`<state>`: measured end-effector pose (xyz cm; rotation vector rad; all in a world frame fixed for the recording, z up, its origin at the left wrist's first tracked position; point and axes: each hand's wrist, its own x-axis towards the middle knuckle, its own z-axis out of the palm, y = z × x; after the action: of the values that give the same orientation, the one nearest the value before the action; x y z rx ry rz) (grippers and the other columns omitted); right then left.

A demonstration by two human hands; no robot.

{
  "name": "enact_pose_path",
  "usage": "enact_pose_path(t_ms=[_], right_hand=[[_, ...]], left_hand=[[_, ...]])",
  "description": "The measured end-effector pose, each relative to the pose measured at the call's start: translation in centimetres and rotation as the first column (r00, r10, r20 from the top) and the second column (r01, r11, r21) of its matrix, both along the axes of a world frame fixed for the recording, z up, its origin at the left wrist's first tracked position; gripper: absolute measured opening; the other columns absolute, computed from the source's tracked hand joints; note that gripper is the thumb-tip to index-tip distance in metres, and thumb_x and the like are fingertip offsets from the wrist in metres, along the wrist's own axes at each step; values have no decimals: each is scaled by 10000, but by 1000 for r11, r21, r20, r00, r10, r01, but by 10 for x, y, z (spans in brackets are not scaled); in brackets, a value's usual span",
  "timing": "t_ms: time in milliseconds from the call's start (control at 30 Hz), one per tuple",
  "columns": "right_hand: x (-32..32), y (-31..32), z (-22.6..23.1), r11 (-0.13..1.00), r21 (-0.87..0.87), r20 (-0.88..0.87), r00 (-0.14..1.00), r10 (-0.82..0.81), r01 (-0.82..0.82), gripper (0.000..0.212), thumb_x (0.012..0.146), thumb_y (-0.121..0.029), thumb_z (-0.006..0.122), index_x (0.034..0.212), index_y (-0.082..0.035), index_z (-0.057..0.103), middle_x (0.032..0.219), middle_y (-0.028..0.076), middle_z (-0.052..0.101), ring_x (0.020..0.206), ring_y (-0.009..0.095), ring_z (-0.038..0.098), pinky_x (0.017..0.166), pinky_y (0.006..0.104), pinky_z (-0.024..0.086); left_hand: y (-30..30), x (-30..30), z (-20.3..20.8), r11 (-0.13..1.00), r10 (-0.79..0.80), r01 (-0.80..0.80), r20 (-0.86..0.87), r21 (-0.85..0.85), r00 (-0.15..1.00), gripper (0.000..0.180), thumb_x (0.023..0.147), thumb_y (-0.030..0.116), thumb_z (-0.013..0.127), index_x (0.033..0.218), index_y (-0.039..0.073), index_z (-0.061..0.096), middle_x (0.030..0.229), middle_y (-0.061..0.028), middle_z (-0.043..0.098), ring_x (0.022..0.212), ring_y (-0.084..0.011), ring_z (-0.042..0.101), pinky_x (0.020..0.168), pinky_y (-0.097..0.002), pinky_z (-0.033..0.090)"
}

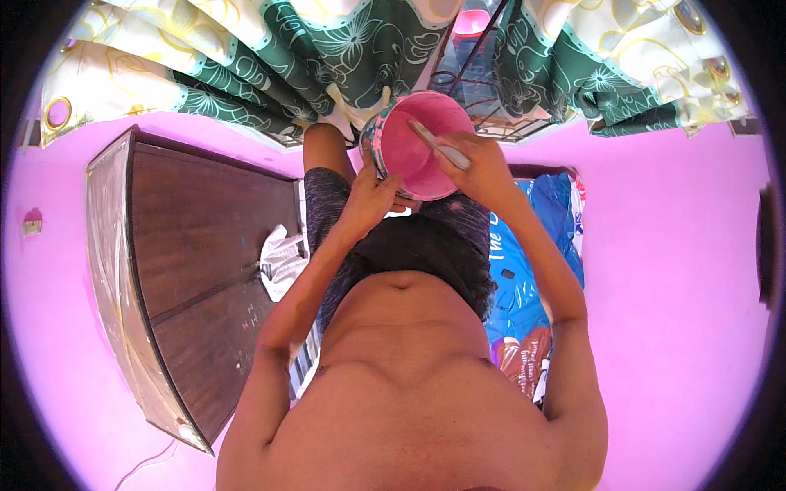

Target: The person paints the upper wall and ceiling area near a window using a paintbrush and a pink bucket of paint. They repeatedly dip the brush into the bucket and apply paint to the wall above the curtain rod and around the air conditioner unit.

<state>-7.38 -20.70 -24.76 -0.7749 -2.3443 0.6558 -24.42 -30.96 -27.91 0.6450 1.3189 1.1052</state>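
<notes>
Below the curtains, a round pail (389, 135) is tilted so its pink-coated inside faces me. My left hand (370, 199) grips its left side and lower rim, with the thumb lying on the rim. In my right hand (485, 169) is a paintbrush (449, 153) with a pale handle, the fingers closed round it over the pail's right edge. The brush head points up and left into the pail. How much paint lies at the bottom I cannot tell.
Green and cream patterned curtains (352, 53) hang ahead, partly over a window with a dark metal grille (471, 65). A brown wooden cabinet (213, 237) stands at left, with a white cloth (282, 258) beside it. Blue plastic sacks (524, 278) lie at right, near the pink wall (671, 270).
</notes>
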Motion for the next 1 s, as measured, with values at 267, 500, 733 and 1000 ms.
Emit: enact_pose_path(t_ms=[267,500,733,1000], right_hand=[[-34,19,-67,984,47,377,916,139,-169,375,818,-129,549,1191,-148,588,1033,121,647,847,345,633,776,410,505],[-35,5,-35,981,-193,202,976,77,-38,278,767,-55,597,1042,-52,633,951,168,644,848,367,616,742,434,488],[-31,9,-49,983,-149,-8,994,111,-111,230,783,-102,660,998,-19,654,894,124,676,790,274,645,753,361,494],[11,-3,9,800,-569,-147,934,-326,190,167,804,-126,693,938,-28,687,820,45,686,734,72,603,639,230,490]], left_hand=[[-1,-5,-6,999,-30,31,-56,31,998,589,890,67,423,1400,96,130,985,-198,602,691,-267,680,494,-301,553],[0,-9,-13,1000,10,-11,55,12,998,568,871,47,436,1375,71,173,1006,-204,594,711,-281,679,518,-318,561],[5,-15,-10,998,16,-11,78,-68,997,572,867,88,459,1371,75,187,1039,-216,583,728,-298,679,534,-327,569],[7,-24,-7,998,3,4,116,-60,993,637,859,109,464,1401,110,130,1074,-229,573,743,-313,679,561,-346,578]])
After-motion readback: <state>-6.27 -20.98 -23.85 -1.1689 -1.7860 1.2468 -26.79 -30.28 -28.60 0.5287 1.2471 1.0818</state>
